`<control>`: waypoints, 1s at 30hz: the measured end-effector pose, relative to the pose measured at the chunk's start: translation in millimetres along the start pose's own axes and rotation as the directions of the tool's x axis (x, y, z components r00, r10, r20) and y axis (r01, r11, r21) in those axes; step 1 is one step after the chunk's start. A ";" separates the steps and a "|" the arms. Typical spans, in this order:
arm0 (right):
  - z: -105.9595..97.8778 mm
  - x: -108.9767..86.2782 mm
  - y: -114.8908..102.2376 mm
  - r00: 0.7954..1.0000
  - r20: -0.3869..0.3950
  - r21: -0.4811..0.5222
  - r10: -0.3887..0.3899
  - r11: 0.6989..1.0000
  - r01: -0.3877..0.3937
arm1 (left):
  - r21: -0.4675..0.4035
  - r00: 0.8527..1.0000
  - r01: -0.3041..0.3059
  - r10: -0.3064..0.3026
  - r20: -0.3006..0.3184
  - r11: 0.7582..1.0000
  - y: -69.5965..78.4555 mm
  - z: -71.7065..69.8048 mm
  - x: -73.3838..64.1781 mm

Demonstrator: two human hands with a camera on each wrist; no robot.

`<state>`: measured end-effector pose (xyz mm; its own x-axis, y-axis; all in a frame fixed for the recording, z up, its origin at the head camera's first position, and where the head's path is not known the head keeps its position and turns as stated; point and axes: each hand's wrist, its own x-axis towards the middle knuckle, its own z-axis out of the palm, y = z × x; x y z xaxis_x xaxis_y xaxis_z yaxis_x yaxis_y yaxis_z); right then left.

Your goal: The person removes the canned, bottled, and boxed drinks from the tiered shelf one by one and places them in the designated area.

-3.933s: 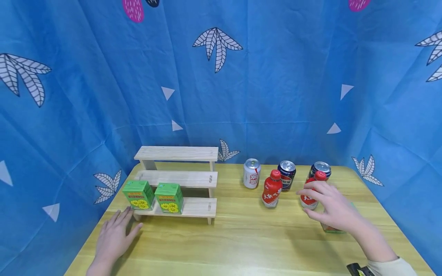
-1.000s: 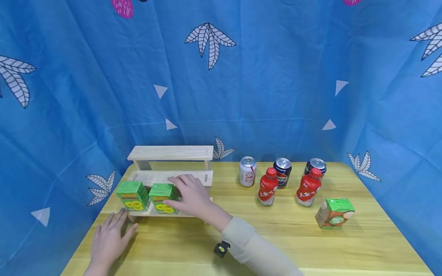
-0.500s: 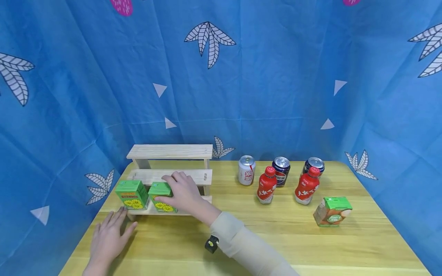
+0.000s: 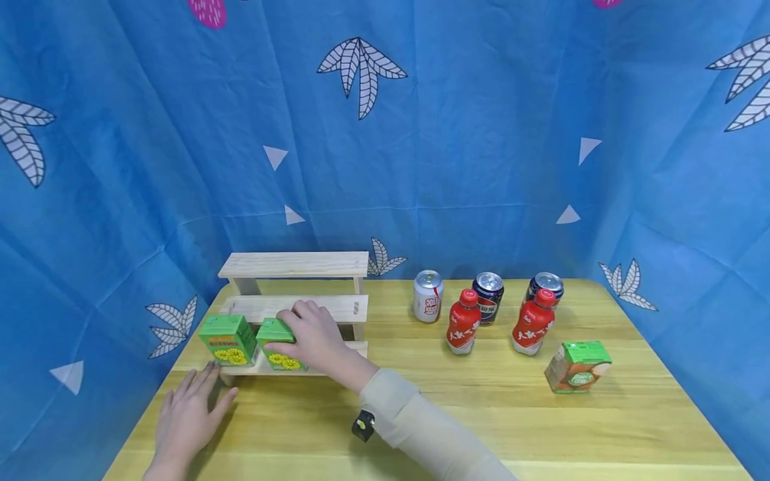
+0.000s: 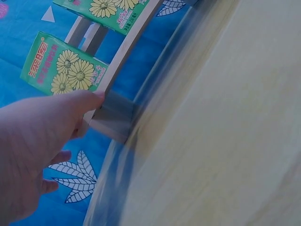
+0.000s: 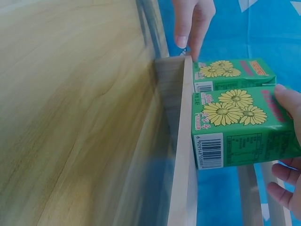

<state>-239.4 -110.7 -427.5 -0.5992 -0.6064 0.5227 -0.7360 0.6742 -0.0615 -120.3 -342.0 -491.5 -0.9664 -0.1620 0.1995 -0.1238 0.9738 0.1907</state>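
Observation:
A three-step wooden shelf (image 4: 295, 264) stands at the table's left, two green drink cartons with yellow flowers on its lowest step. My right hand (image 4: 315, 339) grips the right carton (image 4: 278, 344) from its right side. In the right wrist view the thumb lies on the carton's front and the other fingers curl behind; its base sits at the step (image 6: 181, 188). Close beside it on the left is the other carton (image 4: 227, 339). My left hand (image 4: 188, 414) has its fingers extended, fingertips at the lowest step's left front corner.
Right of the shelf stand a white can (image 4: 428, 297), two dark blue cans, one being the can (image 4: 488, 298), and two red bottles, the left bottle (image 4: 464, 324) and the right bottle (image 4: 533, 324). A green-topped brown carton (image 4: 577, 369) is at the right. Blue curtain (image 4: 481, 133) surrounds the table.
My right hand has gone from beside the right red bottle to the right carton on the shelf, then closed further left round it. My left hand stays at the shelf corner. The view shifted slightly.

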 end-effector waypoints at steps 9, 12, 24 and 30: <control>-0.5 -1.5 -1.7 0.999 0.050 0.006 0.010 1.000 -0.010 | 0.002 1.000 0.000 0.000 0.005 1.000 -1.1 1.6 0.4; -2.7 -2.6 -2.4 0.999 0.053 0.001 0.004 1.000 -0.004 | 0.006 1.000 0.005 -0.005 0.006 1.000 -2.4 2.5 0.3; -15.9 -10.6 5.3 0.999 0.047 0.024 -0.003 1.000 0.002 | 0.008 1.000 0.009 -0.009 -0.018 1.000 -1.4 3.8 0.2; -26.2 -18.5 12.9 0.999 0.042 0.026 -0.009 1.000 0.008 | 0.004 0.999 -0.002 0.002 -0.041 1.000 -0.8 4.0 0.2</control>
<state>-229.5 -79.7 -415.7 -0.6054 -0.6292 0.4874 -0.7486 0.6582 -0.0800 -121.3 -342.1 -495.5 -0.9565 -0.1666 0.2395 -0.1230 0.9747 0.1867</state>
